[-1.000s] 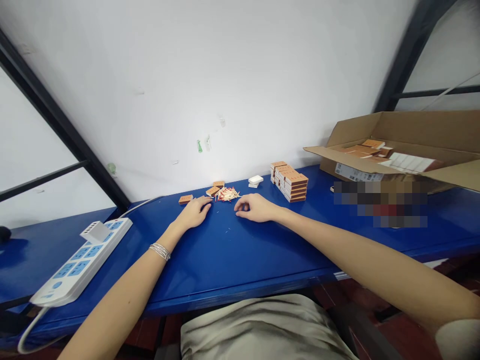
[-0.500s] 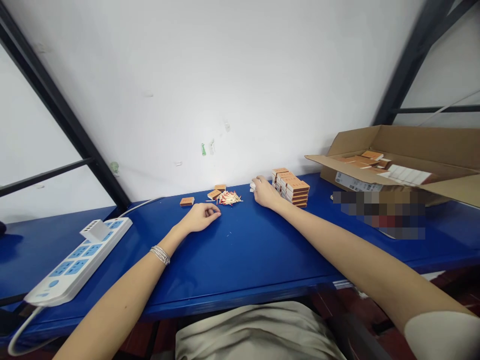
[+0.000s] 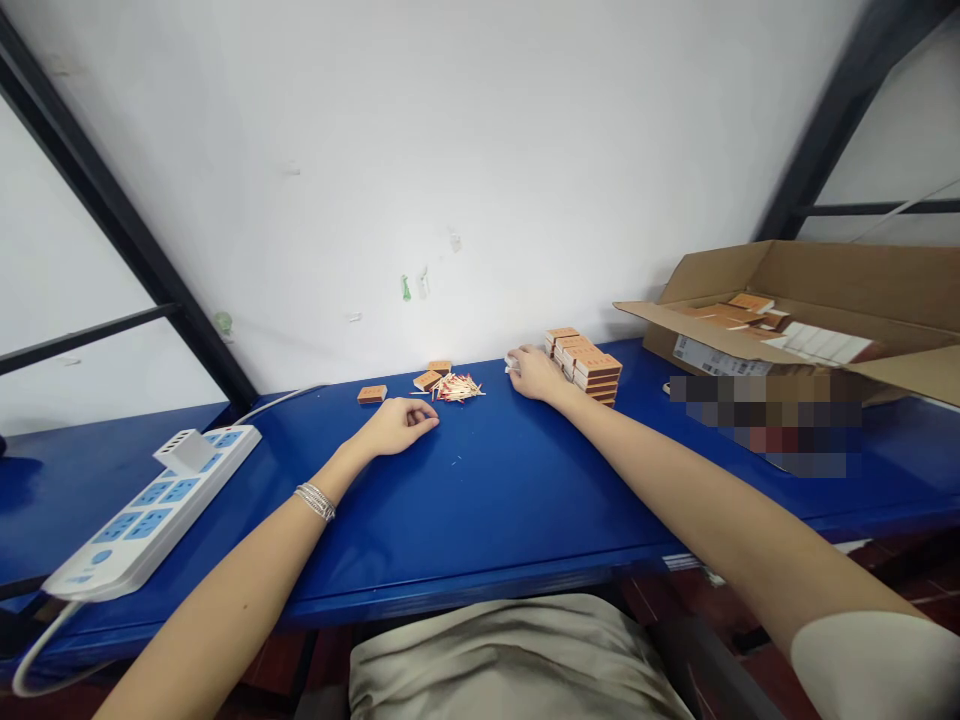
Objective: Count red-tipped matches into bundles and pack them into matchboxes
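My left hand point(image 3: 399, 425) rests on the blue table, fingers loosely curled with a gap to the thumb; nothing shows in it. Just beyond it lies a loose pile of matches point(image 3: 457, 388) with red tips. Two orange matchboxes, one of them a tilted matchbox point(image 3: 427, 381), sit against that pile, and a single matchbox point(image 3: 372, 394) lies farther left. My right hand point(image 3: 538, 374) is closed around a small white-sided matchbox point(image 3: 511, 363), mostly covered by the fingers. Immediately right of this hand stands a block of stacked matchboxes point(image 3: 592, 372).
An open cardboard carton point(image 3: 697, 325) with more matchboxes stands at the right, a blurred-out patch before it. At the left lies a white power strip point(image 3: 161, 520) with a plugged-in adapter point(image 3: 182, 452) and a cable. The white wall point(image 3: 480, 180) rises behind the table.
The view has shifted slightly. My right hand has moved a little to the right and away from me, staying on the white-sided matchbox. My left hand has barely moved.
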